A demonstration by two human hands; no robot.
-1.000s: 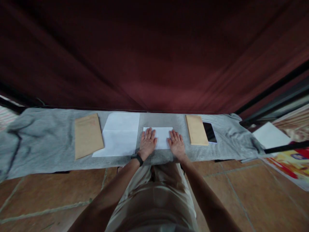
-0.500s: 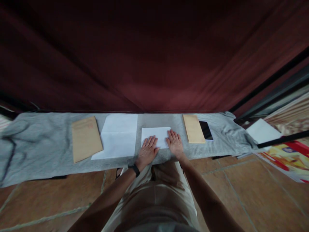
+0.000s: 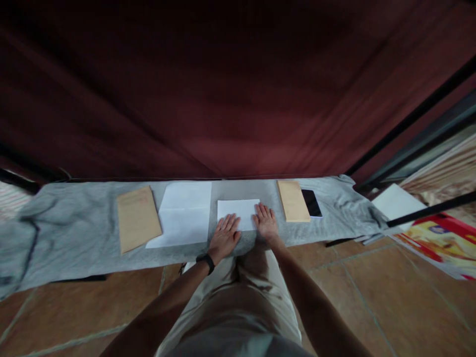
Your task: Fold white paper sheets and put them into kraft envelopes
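A small white folded sheet of paper (image 3: 242, 210) lies flat on the grey cloth, straight in front of me. My left hand (image 3: 224, 235) rests palm down over its lower left corner, fingers stretched out. At the right edge of the paper, my right hand (image 3: 265, 221) lies flat with its fingers a little spread. To the left is a larger white sheet of paper (image 3: 186, 214) with a crease across it. A brown envelope (image 3: 138, 218) overlaps that sheet's left side. On the right, a stack of tan envelopes (image 3: 293, 201) lies close to my right hand.
A dark phone (image 3: 311, 203) lies beside the tan stack. The narrow surface is covered by a grey cloth (image 3: 82, 223), with a dark red curtain (image 3: 223, 109) behind. At far right are black bars, a white panel (image 3: 396, 201) and a colourful printed box (image 3: 442, 243).
My left hand has slid slightly down and left on the paper. The right hand stays flat at the right edge. The whole view has shifted a little.
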